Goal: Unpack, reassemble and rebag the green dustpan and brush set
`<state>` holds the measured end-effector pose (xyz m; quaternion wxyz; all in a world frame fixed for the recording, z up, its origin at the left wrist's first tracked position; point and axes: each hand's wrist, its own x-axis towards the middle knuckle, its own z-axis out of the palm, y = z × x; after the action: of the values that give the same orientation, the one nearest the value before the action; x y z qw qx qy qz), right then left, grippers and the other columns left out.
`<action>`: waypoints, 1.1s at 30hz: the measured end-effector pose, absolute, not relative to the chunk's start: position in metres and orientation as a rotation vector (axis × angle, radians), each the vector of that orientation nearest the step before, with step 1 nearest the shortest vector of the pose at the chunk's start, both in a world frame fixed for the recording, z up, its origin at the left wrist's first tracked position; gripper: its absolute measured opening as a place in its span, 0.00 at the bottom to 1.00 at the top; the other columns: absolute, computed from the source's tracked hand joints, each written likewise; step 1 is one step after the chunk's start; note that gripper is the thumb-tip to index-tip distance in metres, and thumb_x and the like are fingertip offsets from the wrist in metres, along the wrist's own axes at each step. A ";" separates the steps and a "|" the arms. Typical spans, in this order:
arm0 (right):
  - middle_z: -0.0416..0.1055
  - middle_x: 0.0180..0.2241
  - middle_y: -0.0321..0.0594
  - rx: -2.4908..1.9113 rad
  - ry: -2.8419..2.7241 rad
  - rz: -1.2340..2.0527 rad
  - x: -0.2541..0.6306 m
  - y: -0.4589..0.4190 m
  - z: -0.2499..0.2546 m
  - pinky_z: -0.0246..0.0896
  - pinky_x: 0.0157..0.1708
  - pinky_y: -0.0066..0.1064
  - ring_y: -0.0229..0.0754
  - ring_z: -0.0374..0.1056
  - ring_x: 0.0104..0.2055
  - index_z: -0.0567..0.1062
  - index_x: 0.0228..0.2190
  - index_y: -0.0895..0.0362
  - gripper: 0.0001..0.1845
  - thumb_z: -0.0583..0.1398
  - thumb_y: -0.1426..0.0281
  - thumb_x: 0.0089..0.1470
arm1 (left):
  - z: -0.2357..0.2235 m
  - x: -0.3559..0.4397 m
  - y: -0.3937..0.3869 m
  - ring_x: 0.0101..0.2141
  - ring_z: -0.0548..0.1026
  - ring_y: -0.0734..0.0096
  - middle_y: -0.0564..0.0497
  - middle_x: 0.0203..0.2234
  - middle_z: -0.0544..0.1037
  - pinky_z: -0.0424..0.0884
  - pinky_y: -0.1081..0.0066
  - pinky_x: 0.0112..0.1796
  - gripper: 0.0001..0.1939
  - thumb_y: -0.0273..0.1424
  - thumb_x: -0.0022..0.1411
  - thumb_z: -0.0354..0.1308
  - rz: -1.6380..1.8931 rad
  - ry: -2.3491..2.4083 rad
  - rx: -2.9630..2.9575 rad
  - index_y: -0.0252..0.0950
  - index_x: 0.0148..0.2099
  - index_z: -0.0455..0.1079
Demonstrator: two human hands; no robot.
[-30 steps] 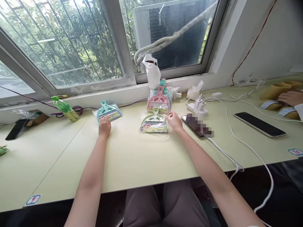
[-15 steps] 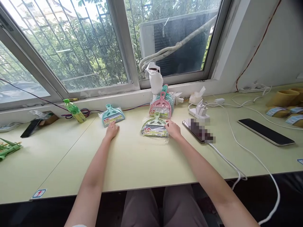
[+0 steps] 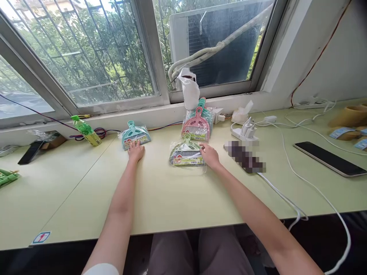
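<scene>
Left hand [image 3: 135, 152] lies half open on the worktop [image 3: 160, 198], fingers loosely spread, their tips over the near edge of a teal dustpan-and-brush set [image 3: 136, 133] in clear wrap, with no grip on it to be seen. Right hand [image 3: 210, 156] is bent, thumb and forefinger close together at the right edge of a green dustpan-and-brush set [image 3: 187, 152], also wrapped; whether they pinch the film I cannot tell. The green set lies near the middle of the worktop, to the right of the teal one and well apart from it, handle toward the far side. Just beyond it is a pink dustpan-and-brush set [image 3: 197, 124], with teal handles [image 3: 202, 102] showing behind. A white plastic bag [image 3: 190, 93] stands at the far side, before the window [image 3: 114, 57]. To the right of the right hand are a partly blurred device [image 3: 245, 156], a white power strip [image 3: 242, 134] with plugs in it, and farther right a dark-screened phone [image 3: 329, 158]. At far left, a green bottle [image 3: 87, 131] leans beside coiled cables [image 3: 99, 133]
</scene>
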<state>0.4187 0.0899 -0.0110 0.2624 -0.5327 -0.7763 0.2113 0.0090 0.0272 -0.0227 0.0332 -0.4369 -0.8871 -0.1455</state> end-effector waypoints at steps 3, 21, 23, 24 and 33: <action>0.75 0.44 0.38 -1.382 -2.091 0.629 0.416 0.086 -0.009 0.56 0.35 0.28 0.41 0.70 0.41 0.70 0.49 0.52 0.16 0.52 0.70 0.60 | -0.020 0.008 0.028 0.66 0.42 0.48 0.41 0.68 0.42 0.45 0.45 0.60 0.34 0.43 0.63 0.39 -0.443 -2.751 -1.350 0.35 0.68 0.49; 0.77 0.39 0.35 -1.231 -2.067 0.581 0.403 0.072 -0.011 0.54 0.30 0.29 0.40 0.70 0.34 0.68 0.49 0.50 0.18 0.53 0.74 0.58 | -0.001 0.065 0.006 0.64 0.47 0.49 0.36 0.65 0.49 0.50 0.51 0.60 0.28 0.27 0.61 0.45 -0.900 -2.208 -1.294 0.29 0.63 0.56; 0.76 0.38 0.36 -1.225 -2.031 0.545 0.401 0.071 -0.012 0.53 0.28 0.29 0.40 0.70 0.33 0.66 0.50 0.52 0.18 0.53 0.75 0.58 | 0.003 0.091 -0.008 0.65 0.46 0.50 0.40 0.65 0.50 0.43 0.51 0.62 0.23 0.30 0.64 0.44 -1.022 -2.119 -1.321 0.34 0.60 0.63; 0.76 0.38 0.37 -1.215 -2.010 0.518 0.400 0.070 -0.011 0.53 0.28 0.29 0.41 0.70 0.32 0.65 0.49 0.53 0.17 0.53 0.76 0.58 | 0.003 0.105 -0.015 0.65 0.44 0.51 0.42 0.65 0.50 0.41 0.51 0.63 0.21 0.32 0.64 0.45 -1.113 -2.108 -1.349 0.36 0.58 0.65; 0.76 0.39 0.40 -0.994 -1.746 0.522 0.394 0.058 -0.008 0.59 0.31 0.31 0.39 0.70 0.25 0.60 0.41 0.54 0.08 0.52 0.68 0.60 | -0.002 0.209 -0.047 0.46 0.75 0.57 0.44 0.45 0.77 0.69 0.61 0.48 0.28 0.46 0.54 0.60 -2.509 -2.401 -1.914 0.36 0.53 0.68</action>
<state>0.3936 0.0583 -0.0079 0.5081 -0.4123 -0.7245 0.2166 0.2088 -0.0473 -0.0018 -0.4003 -0.4423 -0.5549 -0.5798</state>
